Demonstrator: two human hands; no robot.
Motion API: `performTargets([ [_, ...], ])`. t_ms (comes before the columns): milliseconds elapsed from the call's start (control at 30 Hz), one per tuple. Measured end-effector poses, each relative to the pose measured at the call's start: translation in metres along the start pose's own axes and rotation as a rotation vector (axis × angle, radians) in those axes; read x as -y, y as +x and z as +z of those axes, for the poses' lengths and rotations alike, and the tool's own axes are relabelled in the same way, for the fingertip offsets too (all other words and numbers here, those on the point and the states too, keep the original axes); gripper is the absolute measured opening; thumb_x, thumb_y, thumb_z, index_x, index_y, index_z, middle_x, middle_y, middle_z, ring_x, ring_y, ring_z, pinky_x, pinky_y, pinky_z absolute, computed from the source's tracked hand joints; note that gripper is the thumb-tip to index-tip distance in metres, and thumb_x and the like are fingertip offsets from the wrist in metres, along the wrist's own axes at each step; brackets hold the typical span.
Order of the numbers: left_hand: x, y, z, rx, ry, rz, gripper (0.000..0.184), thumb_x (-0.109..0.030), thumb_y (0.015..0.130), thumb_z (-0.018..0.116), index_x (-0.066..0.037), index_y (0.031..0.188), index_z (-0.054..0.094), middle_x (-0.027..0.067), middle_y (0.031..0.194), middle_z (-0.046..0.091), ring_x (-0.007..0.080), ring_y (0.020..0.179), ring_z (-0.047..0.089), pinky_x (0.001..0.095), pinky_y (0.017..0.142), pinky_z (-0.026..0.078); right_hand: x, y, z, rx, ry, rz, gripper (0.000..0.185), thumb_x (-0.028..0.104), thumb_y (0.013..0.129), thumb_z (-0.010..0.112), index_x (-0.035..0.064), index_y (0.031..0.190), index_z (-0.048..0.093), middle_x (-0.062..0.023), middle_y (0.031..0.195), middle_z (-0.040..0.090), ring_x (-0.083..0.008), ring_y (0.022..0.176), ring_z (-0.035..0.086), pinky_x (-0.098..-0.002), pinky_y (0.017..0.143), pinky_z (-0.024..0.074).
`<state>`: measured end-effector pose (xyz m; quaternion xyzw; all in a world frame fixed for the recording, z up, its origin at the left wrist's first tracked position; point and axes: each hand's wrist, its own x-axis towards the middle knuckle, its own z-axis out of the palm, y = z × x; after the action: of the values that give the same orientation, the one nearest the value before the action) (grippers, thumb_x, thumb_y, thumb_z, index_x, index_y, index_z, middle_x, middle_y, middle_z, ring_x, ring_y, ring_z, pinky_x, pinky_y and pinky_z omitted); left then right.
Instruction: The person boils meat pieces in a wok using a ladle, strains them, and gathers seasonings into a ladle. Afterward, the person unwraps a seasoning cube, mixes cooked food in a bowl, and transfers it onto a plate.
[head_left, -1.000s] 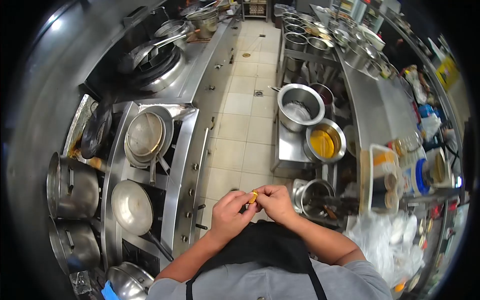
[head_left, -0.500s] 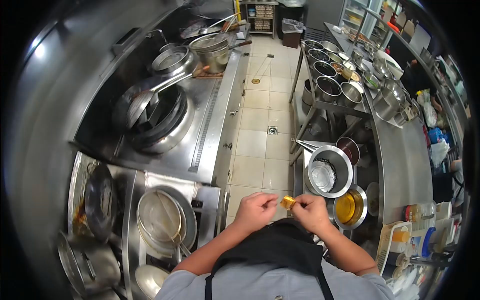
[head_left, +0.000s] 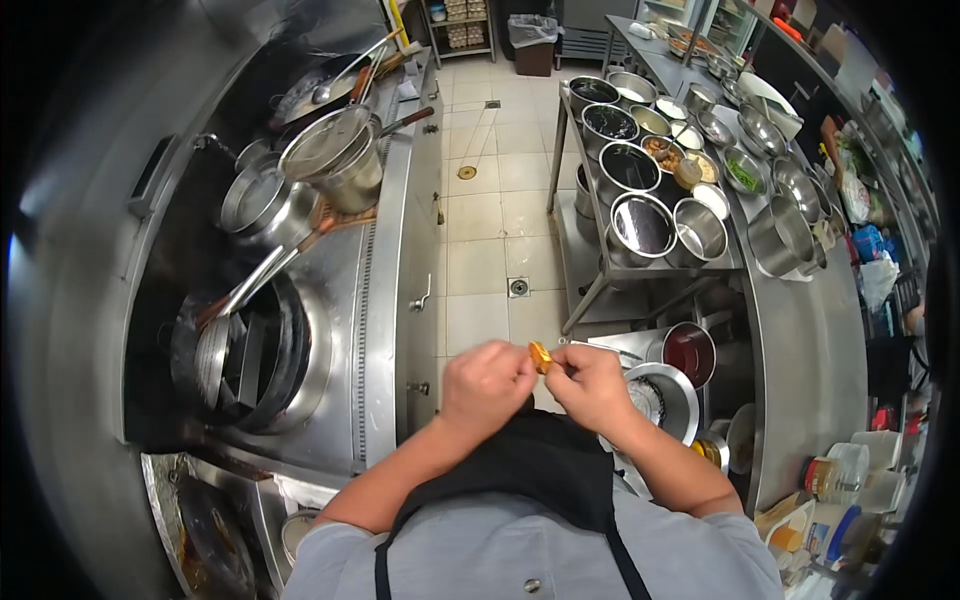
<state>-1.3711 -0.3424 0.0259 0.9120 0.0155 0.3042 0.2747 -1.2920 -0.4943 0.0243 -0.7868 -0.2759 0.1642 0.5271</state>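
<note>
A small shiny golden packet (head_left: 541, 357) is in front of my apron, between the fingertips of both hands. My right hand (head_left: 592, 388) is closed and pinches it between thumb and bent forefinger. My left hand (head_left: 482, 388) is closed too, its curled fingertips at the packet's left edge; the exact grip is partly hidden behind the knuckles. What the packet holds cannot be seen. Just beyond my right hand, a large steel pot (head_left: 682, 405) stands on the lower shelf, partly covered by my forearm.
To the left is a steel range (head_left: 340, 330) with a wok (head_left: 285, 345), ladles and strainers. At right, a steel rack (head_left: 655, 268) holds several pots of dark liquid and bowls of ingredients. A pot of reddish liquid (head_left: 690, 357) sits below. Tiled floor (head_left: 478, 320) runs between.
My left hand has come right to meet the packet, which was in my right hand alone. The view has shifted, bringing the rack and range nearer.
</note>
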Motion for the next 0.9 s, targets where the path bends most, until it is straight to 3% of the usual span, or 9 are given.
performTargets([
  [33, 0.013, 0.020, -0.001, -0.005, -0.018, -0.053, 0.004, -0.004, 0.075, 0.067, -0.004, 0.072, 0.064, 0.0055, 0.070, 0.064, 0.0205, 0.059, 0.063, 0.0319, 0.055, 0.052, 0.003, 0.023, -0.003, -0.024, -0.087, -0.193, 0.017, 0.012, 0.081, 0.061, -0.0045, 0.081, 0.065, -0.0088, 0.060, 0.059, -0.0105, 0.054, 0.055, -0.0284, 0.052, 0.0450],
  [100, 0.039, 0.050, -0.004, -0.005, -0.034, -0.127, 0.007, -0.005, 0.076, 0.066, -0.004, 0.070, 0.062, 0.0043, 0.068, 0.062, 0.0192, 0.058, 0.062, 0.0325, 0.053, 0.051, 0.007, 0.066, -0.010, 0.020, -0.025, -0.108, 0.016, 0.011, 0.081, 0.061, -0.0045, 0.081, 0.065, -0.0078, 0.060, 0.059, -0.0104, 0.054, 0.055, -0.0286, 0.052, 0.0452],
  [167, 0.064, 0.080, -0.010, 0.077, -0.560, -0.662, 0.004, -0.003, 0.080, 0.061, -0.003, 0.075, 0.062, 0.0018, 0.066, 0.058, 0.0131, 0.055, 0.058, 0.0287, 0.051, 0.047, 0.013, 0.107, -0.015, 0.106, 0.157, 0.064, 0.015, 0.009, 0.083, 0.058, -0.0044, 0.083, 0.066, -0.0049, 0.063, 0.060, -0.0093, 0.055, 0.056, -0.0271, 0.051, 0.0461],
  [300, 0.129, 0.122, 0.006, -0.004, -1.286, -0.919, 0.019, -0.005, 0.086, 0.056, 0.003, 0.102, 0.062, 0.0039, 0.069, 0.059, 0.0107, 0.054, 0.050, 0.0243, 0.051, 0.042, 0.013, 0.195, -0.006, 0.304, 0.418, 0.240, 0.015, 0.006, 0.087, 0.054, -0.0044, 0.088, 0.065, -0.0041, 0.069, 0.062, -0.0072, 0.057, 0.057, -0.0222, 0.052, 0.0474],
  [433, 0.187, 0.178, 0.036, -0.164, -1.665, -0.927, 0.026, -0.014, 0.092, 0.060, 0.004, 0.110, 0.063, 0.0052, 0.079, 0.062, 0.0125, 0.064, 0.056, 0.0243, 0.056, 0.046, 0.006, 0.292, 0.015, 0.291, 0.434, 0.238, 0.015, 0.005, 0.086, 0.054, -0.0054, 0.088, 0.065, -0.0046, 0.069, 0.062, -0.0083, 0.057, 0.058, -0.0230, 0.053, 0.0487],
  [600, 0.270, 0.268, 0.065, -0.020, -1.192, -0.964, 0.026, -0.012, 0.090, 0.064, 0.005, 0.110, 0.066, 0.0072, 0.092, 0.064, 0.0134, 0.071, 0.060, 0.0272, 0.065, 0.051, -0.001, 0.412, 0.023, 0.343, 0.212, 0.228, 0.017, 0.007, 0.085, 0.060, -0.0062, 0.095, 0.066, -0.0076, 0.072, 0.065, -0.0121, 0.064, 0.063, -0.0256, 0.058, 0.0515],
  [667, 0.303, 0.308, 0.079, -0.021, -0.653, -0.504, 0.024, -0.010, 0.087, 0.066, 0.002, 0.107, 0.068, 0.0069, 0.088, 0.064, 0.0135, 0.069, 0.060, 0.0272, 0.064, 0.052, 0.008, 0.454, 0.019, 0.120, 0.033, -0.043, 0.019, 0.006, 0.085, 0.062, -0.0039, 0.101, 0.067, -0.0114, 0.079, 0.067, -0.0171, 0.073, 0.066, -0.0280, 0.064, 0.0525],
  [767, 0.322, 0.396, 0.081, 0.055, -0.525, -0.358, 0.023, -0.009, 0.082, 0.070, -0.001, 0.104, 0.069, 0.0089, 0.086, 0.064, 0.0152, 0.069, 0.062, 0.0276, 0.063, 0.051, 0.007, 0.526, 0.002, -0.034, -0.167, -0.266, 0.016, 0.000, 0.089, 0.057, -0.0053, 0.099, 0.068, -0.0136, 0.087, 0.067, -0.0201, 0.077, 0.063, -0.0291, 0.071, 0.0495],
  [900, 0.358, 0.471, 0.119, 0.137, -0.579, -0.392, 0.019, -0.011, 0.082, 0.068, -0.001, 0.099, 0.067, 0.0122, 0.088, 0.066, 0.0186, 0.070, 0.064, 0.0293, 0.062, 0.051, -0.005, 0.590, -0.027, -0.165, -0.259, -0.169, 0.009, 0.003, 0.085, 0.061, -0.0028, 0.089, 0.066, -0.0165, 0.078, 0.065, -0.0299, 0.068, 0.064, -0.0349, 0.063, 0.0492],
])
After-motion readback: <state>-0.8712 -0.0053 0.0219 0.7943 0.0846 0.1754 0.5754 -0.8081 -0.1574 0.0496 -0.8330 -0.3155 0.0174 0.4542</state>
